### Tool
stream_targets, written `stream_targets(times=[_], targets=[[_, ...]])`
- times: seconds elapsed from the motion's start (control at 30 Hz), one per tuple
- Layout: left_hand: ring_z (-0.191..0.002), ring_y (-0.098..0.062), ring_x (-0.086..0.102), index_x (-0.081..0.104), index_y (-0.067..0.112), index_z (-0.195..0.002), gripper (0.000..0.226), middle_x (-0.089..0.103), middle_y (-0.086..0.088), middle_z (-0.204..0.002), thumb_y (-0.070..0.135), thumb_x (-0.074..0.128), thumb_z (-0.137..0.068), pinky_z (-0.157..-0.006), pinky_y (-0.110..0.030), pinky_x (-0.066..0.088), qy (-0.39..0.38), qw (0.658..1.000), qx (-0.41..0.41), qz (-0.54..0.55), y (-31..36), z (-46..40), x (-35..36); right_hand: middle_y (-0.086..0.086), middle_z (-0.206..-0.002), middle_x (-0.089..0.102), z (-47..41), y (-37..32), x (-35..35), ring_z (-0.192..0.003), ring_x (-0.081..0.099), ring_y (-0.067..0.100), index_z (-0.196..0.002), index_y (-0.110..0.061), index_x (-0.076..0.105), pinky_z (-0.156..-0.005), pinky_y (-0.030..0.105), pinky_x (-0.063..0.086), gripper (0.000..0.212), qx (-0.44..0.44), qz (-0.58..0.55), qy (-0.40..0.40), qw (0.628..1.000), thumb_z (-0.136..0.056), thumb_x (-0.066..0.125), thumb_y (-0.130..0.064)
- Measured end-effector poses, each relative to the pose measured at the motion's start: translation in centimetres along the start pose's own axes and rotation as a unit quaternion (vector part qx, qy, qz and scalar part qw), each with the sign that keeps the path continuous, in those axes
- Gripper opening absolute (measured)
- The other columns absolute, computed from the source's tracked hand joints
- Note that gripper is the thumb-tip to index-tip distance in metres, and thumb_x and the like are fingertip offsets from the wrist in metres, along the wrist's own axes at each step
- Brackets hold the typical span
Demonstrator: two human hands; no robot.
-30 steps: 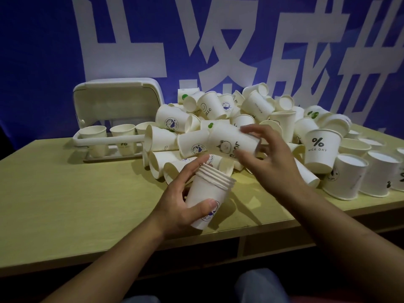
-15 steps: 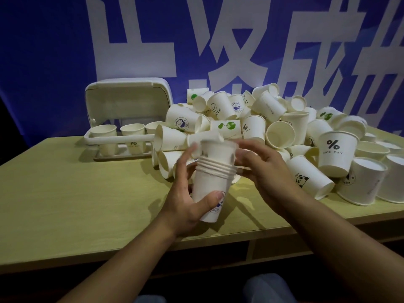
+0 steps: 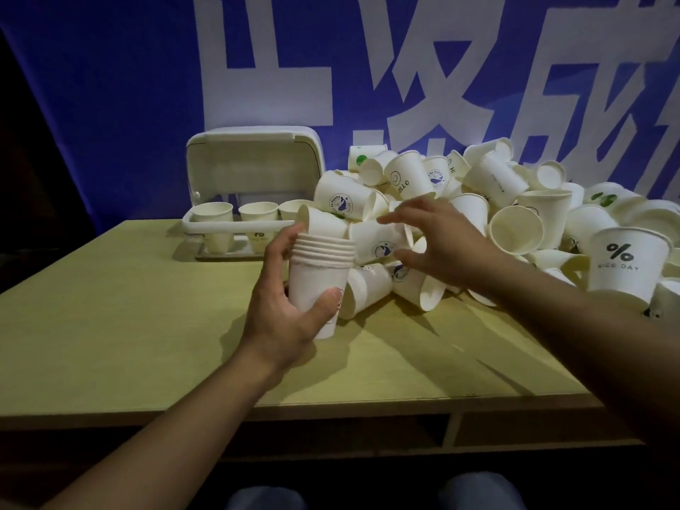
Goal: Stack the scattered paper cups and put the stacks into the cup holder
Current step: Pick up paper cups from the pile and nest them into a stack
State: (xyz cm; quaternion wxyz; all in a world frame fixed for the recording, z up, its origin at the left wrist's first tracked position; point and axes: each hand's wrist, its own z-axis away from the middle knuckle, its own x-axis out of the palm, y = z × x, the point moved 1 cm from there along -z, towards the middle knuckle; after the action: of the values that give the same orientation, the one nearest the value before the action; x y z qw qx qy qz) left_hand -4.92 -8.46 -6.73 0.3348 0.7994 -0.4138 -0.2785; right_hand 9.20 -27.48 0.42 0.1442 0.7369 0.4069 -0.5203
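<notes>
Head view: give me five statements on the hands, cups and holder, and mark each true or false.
1. The left hand grips a stack of nested cups. True.
2. The right hand holds a cup. False: its fingers are spread over the pile, holding nothing.
3. The holder has its lid up and cups stand in it. True.
4. The cup marked NICE DAY lies on its side. False: it stands mouth up.
5. The stack rests on the table. False: the left hand holds it above the table.
</notes>
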Motion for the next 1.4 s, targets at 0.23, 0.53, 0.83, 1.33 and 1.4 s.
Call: stream_targets(times=[0.23, 0.53, 0.83, 1.33, 1.4], targets=[[-0.106, 0.003, 0.06, 0.034, 0.059, -0.138, 0.081, 0.047, 0.04, -0.129, 0.045, 0.073, -0.068, -0.072, -0.016, 0.054, -0.026, 1.0, -0.012, -0.009, -1.1, 0.6, -0.5, -0.005, -0.151, 0.042, -4.9, 0.2, 1.4, -0.133, 0.041, 0.024, -0.146, -0.049, 0.031, -0.108, 0.051, 0.029, 0.074, -0.101, 0.225, -0.114, 0.962, -0.084, 0.071, -0.049], [-0.103, -0.005, 0.064, 0.034, 0.065, -0.136, 0.081, 0.048, 0.034, -0.131, 0.047, 0.074, -0.067, -0.072, -0.028, 0.06, -0.061, 0.997, -0.033, 0.025, -1.1, 0.7, -0.8, -0.001, -0.135, 0.045, -3.9, 0.1, -2.2, -0.111, 0.055, 0.021, -0.145, -0.048, 0.029, -0.081, 0.025, 0.053, 0.08, -0.089, 0.021, -0.118, 0.989, -0.082, 0.075, -0.028], [-0.123, -0.009, 0.059, 0.03, 0.068, -0.141, 0.086, 0.044, 0.034, -0.143, 0.047, 0.074, -0.069, -0.092, -0.037, 0.058, -0.133, 0.991, -0.013, -0.001, -0.9, 0.8, -0.6, -0.013, -0.119, 0.048, -1.9, -3.8, -1.3, -0.092, 0.066, 0.009, -0.138, -0.064, 0.025, -0.075, 0.021, 0.057, 0.078, -0.089, -0.275, -0.094, 0.953, -0.077, 0.064, -0.034], [-0.103, 0.001, 0.065, 0.008, 0.081, -0.132, 0.097, 0.046, 0.015, -0.138, 0.05, 0.071, -0.065, -0.069, -0.023, 0.059, -0.015, 0.998, -0.048, 0.033, -1.1, 0.5, -1.1, -0.015, -0.119, 0.06, 0.2, -4.9, 2.0, -0.104, 0.061, 0.002, -0.136, -0.049, 0.049, -0.087, 0.023, 0.052, 0.046, -0.077, -0.302, -0.064, 0.948, -0.092, 0.061, -0.042], [-0.104, -0.001, 0.064, 0.017, 0.08, -0.13, 0.09, 0.047, 0.025, -0.134, 0.05, 0.071, -0.065, -0.074, -0.029, 0.061, -0.004, 0.998, -0.046, 0.035, -1.2, 0.5, -1.2, -0.02, -0.119, 0.06, 0.3, -4.7, 2.2, -0.105, 0.059, 0.001, -0.128, -0.048, 0.057, -0.086, 0.019, 0.05, 0.035, -0.095, -0.266, -0.064, 0.957, -0.095, 0.06, -0.038]])
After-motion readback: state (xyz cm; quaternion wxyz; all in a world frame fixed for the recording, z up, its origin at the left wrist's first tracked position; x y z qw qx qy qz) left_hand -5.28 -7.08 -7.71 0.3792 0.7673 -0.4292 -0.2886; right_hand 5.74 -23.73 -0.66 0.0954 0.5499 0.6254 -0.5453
